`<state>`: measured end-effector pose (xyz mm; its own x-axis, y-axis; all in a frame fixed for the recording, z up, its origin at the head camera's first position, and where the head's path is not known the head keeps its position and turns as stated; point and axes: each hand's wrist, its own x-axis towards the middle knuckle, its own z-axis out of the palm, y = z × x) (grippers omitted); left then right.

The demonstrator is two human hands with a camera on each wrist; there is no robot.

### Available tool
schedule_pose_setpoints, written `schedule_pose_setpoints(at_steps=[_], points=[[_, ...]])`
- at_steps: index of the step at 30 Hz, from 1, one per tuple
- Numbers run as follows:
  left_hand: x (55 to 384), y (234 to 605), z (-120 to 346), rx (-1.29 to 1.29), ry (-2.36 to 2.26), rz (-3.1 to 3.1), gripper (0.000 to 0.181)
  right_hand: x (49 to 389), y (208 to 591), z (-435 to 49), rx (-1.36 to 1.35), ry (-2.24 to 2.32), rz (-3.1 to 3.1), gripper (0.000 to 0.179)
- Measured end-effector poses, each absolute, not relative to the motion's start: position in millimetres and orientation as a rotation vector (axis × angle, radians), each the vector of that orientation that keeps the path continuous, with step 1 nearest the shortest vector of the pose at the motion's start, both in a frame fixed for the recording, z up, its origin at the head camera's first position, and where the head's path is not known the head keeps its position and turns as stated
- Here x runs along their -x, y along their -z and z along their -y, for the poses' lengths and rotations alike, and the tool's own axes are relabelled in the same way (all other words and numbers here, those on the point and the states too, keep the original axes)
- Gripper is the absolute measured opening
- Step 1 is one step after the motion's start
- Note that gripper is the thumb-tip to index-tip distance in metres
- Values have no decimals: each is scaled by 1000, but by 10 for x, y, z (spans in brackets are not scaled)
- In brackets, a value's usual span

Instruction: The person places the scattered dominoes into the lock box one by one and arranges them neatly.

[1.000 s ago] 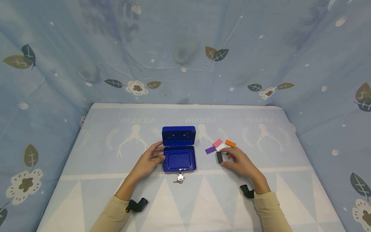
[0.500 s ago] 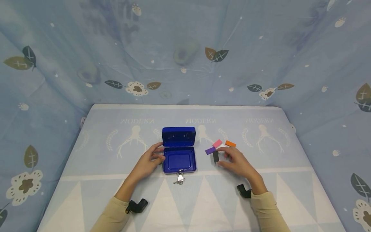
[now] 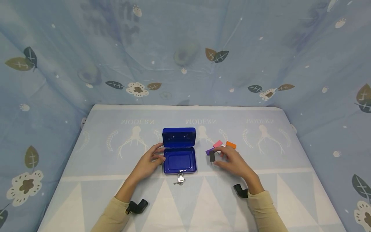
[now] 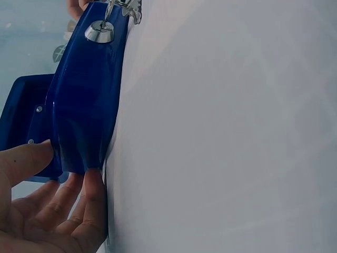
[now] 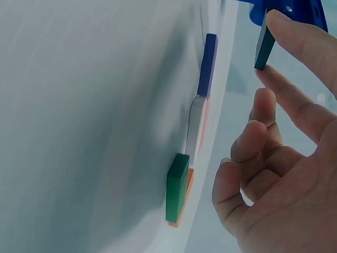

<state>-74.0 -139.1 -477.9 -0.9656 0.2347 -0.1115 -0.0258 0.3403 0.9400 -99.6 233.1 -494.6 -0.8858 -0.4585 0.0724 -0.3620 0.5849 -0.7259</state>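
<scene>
A blue metal cash box [image 3: 193,170] stands with its lid [image 3: 179,133] raised; nothing lies inside. The left hand [image 3: 149,162] holds its left side, thumb at the rim and fingertips against the outer wall. A lock [image 4: 100,32] with keys [image 3: 181,179] in it sits at the box front. To the right of the box, the right hand [image 3: 233,162] pinches a black rectangular block [image 3: 212,156] between thumb and index finger, above the cloth. Its other fingers [image 5: 250,139] are loosely curled.
Behind the right hand lie a purple block [image 3: 208,151], a pink block [image 3: 218,143] and an orange block [image 3: 231,145]. A white block [image 5: 195,124] and a green block [image 5: 177,190] show in the right wrist view. Patterned cloth [image 3: 185,64] hangs behind the table.
The right hand has moved left toward the box with the black block, now partly covering the purple block. The left hand has stayed at the box's side.
</scene>
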Motion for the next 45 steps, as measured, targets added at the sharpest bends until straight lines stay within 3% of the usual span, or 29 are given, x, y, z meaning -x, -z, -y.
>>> schedule_pose_setpoints(at_steps=[9,27,39,45], points=[[816,5061,1454,-180,-1662,-2380,61,998,4940,-2246,719,1195,-2683,46],[820,5068,1473,-171,-1677,-2360,60,1008,4907,-2031,719,1231,-2647,48],[723,4679,1399,-192,-1673,-2355,58,1021,4884,-1859,755,1209,-2630,46],[718,4697,1404,-238,-1684,-2373,56,1022,4877,-1788,775,1214,-2620,45]])
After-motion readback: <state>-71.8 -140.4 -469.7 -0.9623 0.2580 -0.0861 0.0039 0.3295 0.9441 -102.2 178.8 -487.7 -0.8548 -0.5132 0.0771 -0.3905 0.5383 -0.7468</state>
